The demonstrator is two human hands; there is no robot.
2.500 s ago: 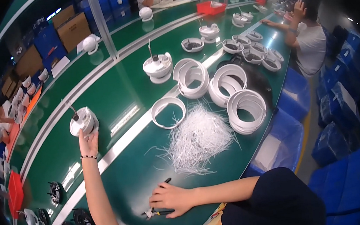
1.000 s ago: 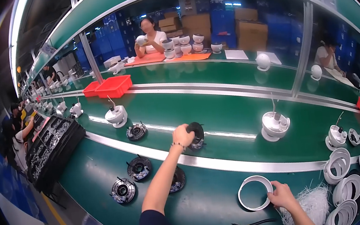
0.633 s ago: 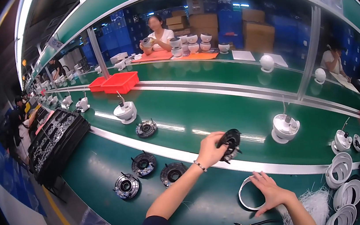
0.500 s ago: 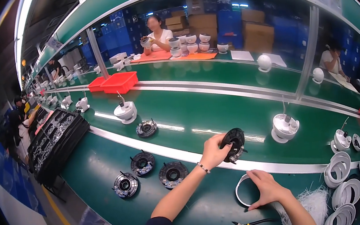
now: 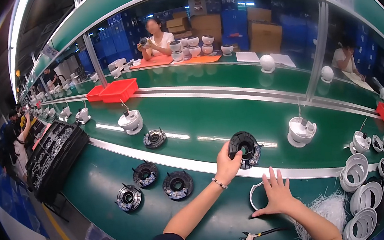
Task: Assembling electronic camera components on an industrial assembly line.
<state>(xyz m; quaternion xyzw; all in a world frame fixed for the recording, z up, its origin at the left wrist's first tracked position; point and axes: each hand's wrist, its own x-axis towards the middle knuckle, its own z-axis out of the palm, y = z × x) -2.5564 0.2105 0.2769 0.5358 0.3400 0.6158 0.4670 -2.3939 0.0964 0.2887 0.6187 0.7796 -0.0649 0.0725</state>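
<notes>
Above the silver rail (image 5: 197, 165) between the green bench (image 5: 215, 224) and the green belt (image 5: 211, 120), the left hand (image 5: 228, 165) is holding a black disc (image 5: 246, 150) raised and tilted, its open centre showing. The thumb is pressing on the near face while the other fingers are closing around behind the edge, so the grip is looking firm. A beaded bracelet (image 5: 218, 183) is circling that wrist.

To the right, over the bench, the right hand (image 5: 279, 197) is standing wide open, fingers spread and thumb stretched out to the left, gripping nothing that shows. It is partly covering a white ring (image 5: 252, 197); whether the palm is touching it, I cannot quite tell from this angle.

Just below, yellow-and-black cutters (image 5: 252, 237) are lying with their jaws apart. A heap of white strips (image 5: 323, 214) is spreading beside the right forearm, and stacked white rings (image 5: 365, 196) are leaning beyond it. Three more discs (image 5: 178, 185) are resting on the bench to the left. On the belt, one white housing (image 5: 301, 131) is sitting behind the right hand.
</notes>
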